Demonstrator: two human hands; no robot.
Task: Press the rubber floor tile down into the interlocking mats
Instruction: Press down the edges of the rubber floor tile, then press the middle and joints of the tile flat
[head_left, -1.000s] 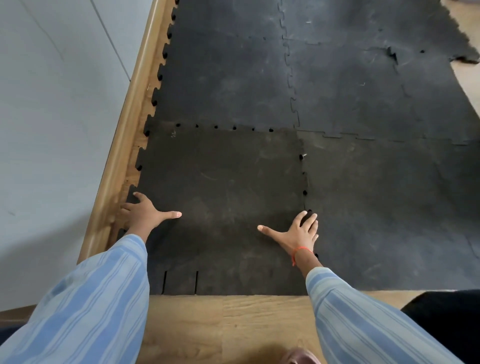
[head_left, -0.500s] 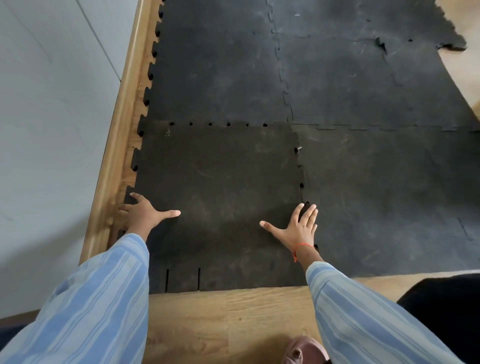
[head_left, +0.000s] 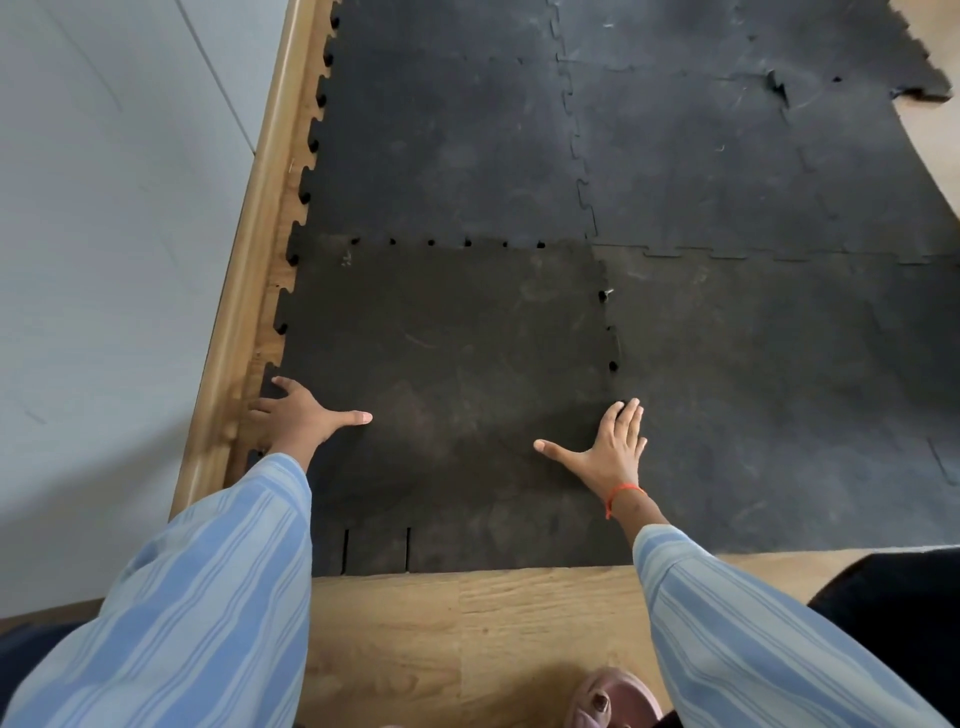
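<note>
Rubber floor tile (head_left: 447, 384) lying flat under both hands, against baseboard (head_left: 244, 291), roughly square. Left hand (head_left: 296, 415) spreading flat, gripping nothing, pressing tile's baseboard-side edge. Right hand (head_left: 613, 452) splayed flat over seam farthest from baseboard, nearer unseated tabs meeting interlocking mats (head_left: 779, 338).

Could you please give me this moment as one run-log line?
phase: pressing | left hand: flat on rubber floor tile, wall-side edge | right hand: flat on right seam | far seam: gaps visible
</note>
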